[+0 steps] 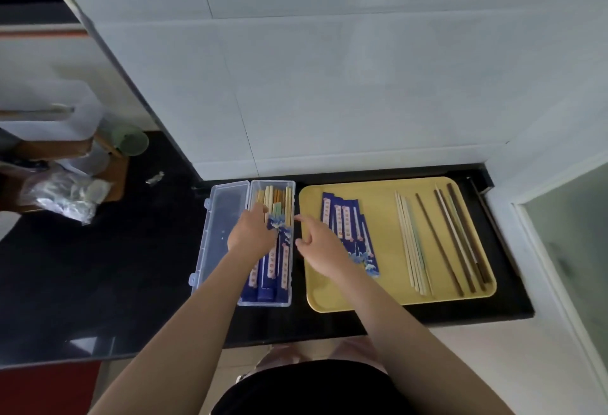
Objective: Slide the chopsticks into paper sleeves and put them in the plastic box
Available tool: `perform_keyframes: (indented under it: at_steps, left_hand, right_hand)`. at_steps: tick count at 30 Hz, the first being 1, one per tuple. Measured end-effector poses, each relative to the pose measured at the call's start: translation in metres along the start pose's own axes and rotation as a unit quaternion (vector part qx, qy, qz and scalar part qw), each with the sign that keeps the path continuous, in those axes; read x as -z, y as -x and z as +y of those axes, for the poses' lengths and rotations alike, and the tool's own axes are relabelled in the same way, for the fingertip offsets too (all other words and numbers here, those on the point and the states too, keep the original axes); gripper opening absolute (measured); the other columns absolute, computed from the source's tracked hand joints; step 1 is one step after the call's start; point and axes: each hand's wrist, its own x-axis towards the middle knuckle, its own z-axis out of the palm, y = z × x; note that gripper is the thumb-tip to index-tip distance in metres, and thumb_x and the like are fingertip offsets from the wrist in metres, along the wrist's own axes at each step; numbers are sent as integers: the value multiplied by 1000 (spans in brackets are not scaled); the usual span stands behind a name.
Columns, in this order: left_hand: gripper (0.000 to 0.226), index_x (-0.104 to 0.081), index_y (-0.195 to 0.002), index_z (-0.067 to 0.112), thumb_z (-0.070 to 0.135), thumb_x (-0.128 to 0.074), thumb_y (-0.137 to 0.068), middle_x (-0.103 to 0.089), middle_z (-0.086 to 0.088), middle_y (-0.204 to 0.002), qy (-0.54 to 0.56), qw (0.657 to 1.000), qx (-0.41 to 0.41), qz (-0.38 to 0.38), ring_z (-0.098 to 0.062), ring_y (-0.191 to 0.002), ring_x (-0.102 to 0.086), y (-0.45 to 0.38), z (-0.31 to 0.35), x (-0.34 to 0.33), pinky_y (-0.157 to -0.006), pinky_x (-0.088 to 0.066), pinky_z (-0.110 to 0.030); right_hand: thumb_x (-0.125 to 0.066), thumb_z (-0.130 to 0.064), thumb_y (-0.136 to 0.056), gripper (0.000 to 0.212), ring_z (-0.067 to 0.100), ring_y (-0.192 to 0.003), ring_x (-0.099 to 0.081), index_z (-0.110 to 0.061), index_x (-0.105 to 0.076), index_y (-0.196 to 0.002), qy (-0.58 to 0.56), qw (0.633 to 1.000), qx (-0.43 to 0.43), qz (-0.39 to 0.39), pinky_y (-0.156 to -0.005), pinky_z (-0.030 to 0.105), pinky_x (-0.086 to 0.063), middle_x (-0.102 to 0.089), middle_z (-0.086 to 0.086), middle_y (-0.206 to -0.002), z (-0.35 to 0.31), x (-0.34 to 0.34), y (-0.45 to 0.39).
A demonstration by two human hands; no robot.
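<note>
Left hand [251, 233] resting, fingers relaxed, on blue paper-sleeved chopsticks [273, 269] inside clear rectangular plastic box [265, 304]; right hand [317, 240] open above yellow plastic tray [388, 299] on black table [98, 283].

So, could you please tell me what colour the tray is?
The tray is plain yellow, as the head view shows.

Sleeved chopsticks [273, 260] partly under left hand [251, 232]

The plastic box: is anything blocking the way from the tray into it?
Nothing visible does. The plastic box sits just left of the yellow tray, with its lid swung open on the far side. Only the left hand, over the sleeved chopsticks, and the right hand hover there.
</note>
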Motion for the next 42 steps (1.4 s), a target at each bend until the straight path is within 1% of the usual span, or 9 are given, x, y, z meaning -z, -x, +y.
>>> perform_keyframes:
  at_steps: [4, 9, 17, 22, 28, 31, 36, 39, 42]
  left_hand:
    - [23, -53, -120, 23, 23, -57, -97, -60, 2, -93, 83, 994, -53, 50, -12, -75, -60, 4, 37, -7, -62, -52, -31]
    - [10, -60, -105, 23, 23, -52, -99, -60, 4, -97, 28, 991, -130, -28, -14, -74, -61, 10, 95, -50, -64, -55, -33]
    - [28, -60, -122, 19, 16, -44, -99, -62, -4, -115, -40, 982, -106, -151, -24, -94, -62, 15, 131, -132, -75, -55, -37]
    - [27, -51, -126, 9, 11, -41, -101, -63, -13, -117, -16, 986, -36, -164, -29, -101, -61, 20, 140, -155, -76, -50, -38]
    - [32, -50, -130, 11, 5, -43, -99, -61, -13, -115, 14, 988, -2, -153, -24, -90, -52, 17, 140, -155, -73, -46, -35]
    - [35, -50, -132, 13, 5, -40, -99, -60, -14, -118, 32, 988, 20, -150, -25, -91, -53, 16, 143, -156, -72, -48, -36]
    - [34, -50, -132, 16, 8, -46, -99, -58, -10, -118, 76, 983, 50, -157, -22, -90, -54, 17, 145, -158, -71, -50, -35]
    - [35, -49, -131, 17, 8, -48, -97, -56, -3, -103, 86, 981, 61, -162, -14, -76, -52, 16, 145, -159, -60, -46, -29]
    - [44, -39, -138, 13, 10, -52, -95, -57, -8, -108, 61, 982, 63, -169, -24, -87, -58, 18, 148, -159, -73, -52, -38]
  right_hand:
    - [-54, -17, -103, 34, 7, -92, -55, -20, -51, -137, -3, 987, -81, 141, -70, 18, -46, -58, -4, -111, 31, 26, 3]
    - [-56, -17, -101, 15, 13, -84, -59, -13, -57, -116, 66, 950, -220, 209, -58, 22, -40, -60, 4, -110, 96, 65, 14]
    - [-58, -25, -99, 11, 20, -86, -63, -15, -61, -102, 68, 966, -224, 109, -64, 28, -44, -63, 1, -93, 147, 85, 27]
    - [-75, -30, -87, 38, 26, -94, -65, -13, -48, -107, 110, 972, -207, -33, -66, 32, -43, -58, 4, -105, 144, 59, 20]
    - [-63, -28, -97, 23, 21, -77, -56, -15, -44, -97, 97, 971, -215, -22, -54, 28, -37, -53, 0, -84, 152, 64, 19]
    - [-65, -44, -94, 39, 19, -74, -57, -17, -39, -102, 75, 976, -205, -4, -49, 26, -33, -60, 0, -91, 149, 63, 19]
    - [-60, -27, -99, 20, 22, -83, -61, -14, -49, -109, 92, 976, -198, 7, -61, 29, -41, -64, 4, -107, 145, 57, 18]
    - [-60, -23, -99, 14, 20, -78, -57, -16, -48, -98, 83, 975, -208, -11, -53, 27, -36, -59, 1, -93, 154, 66, 20]
    - [-57, -17, -99, 11, 22, -77, -57, -15, -51, -91, 64, 981, -183, -10, -50, 26, -31, -49, -2, -76, 161, 82, 24]
